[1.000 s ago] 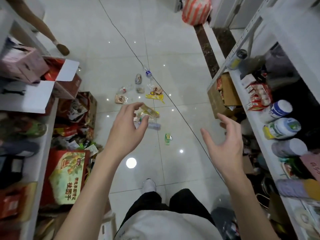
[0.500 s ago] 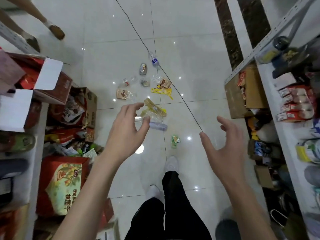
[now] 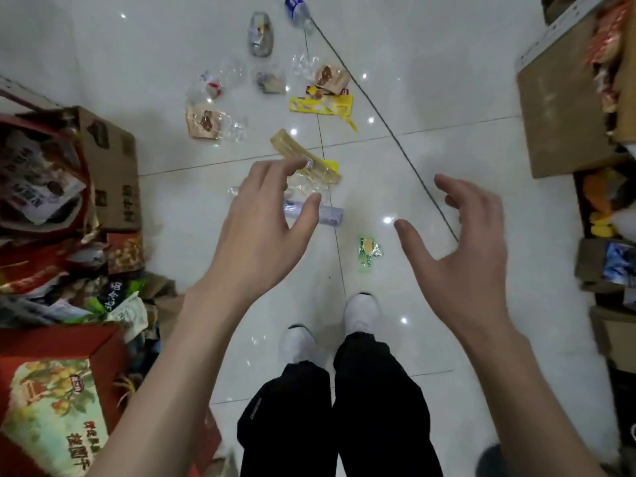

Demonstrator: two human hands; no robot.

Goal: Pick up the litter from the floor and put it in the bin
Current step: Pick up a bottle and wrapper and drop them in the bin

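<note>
While held out above the white tiled floor (image 3: 430,80), gripping nothing; on the left hand (image 3: 261,228), fingers (image 3: 272,168) apart and gently curved, thumb spread wide; likewise on the right hand (image 3: 461,242), fingers (image 3: 457,187) apart and loosely bent, palm turned inward; neither touching any scrap.

Strewn over the tiles ahead, all the litter; nearest, between the two hands and just beyond the white shoes (image 3: 363,311), a small green wrapper (image 3: 369,251); partly hidden behind the left hand, a clear bottle (image 3: 330,215) with a purple label, lying on its side; just beyond it, crumpled clear plastic (image 3: 309,187) and a long yellow packet (image 3: 299,153); farther off, a flat yellow wrapper (image 3: 321,105), a brown snack bag (image 3: 203,123) to its left, a silver pouch (image 3: 260,34), and at the far edge a second bottle (image 3: 297,8) with a blue label.

Running slantwise from far to near right, a thin dark cable (image 3: 395,139); along the left, an open cardboard box (image 3: 117,166) and a red gift box (image 3: 51,407); at the far right, another carton (image 3: 557,108).
</note>
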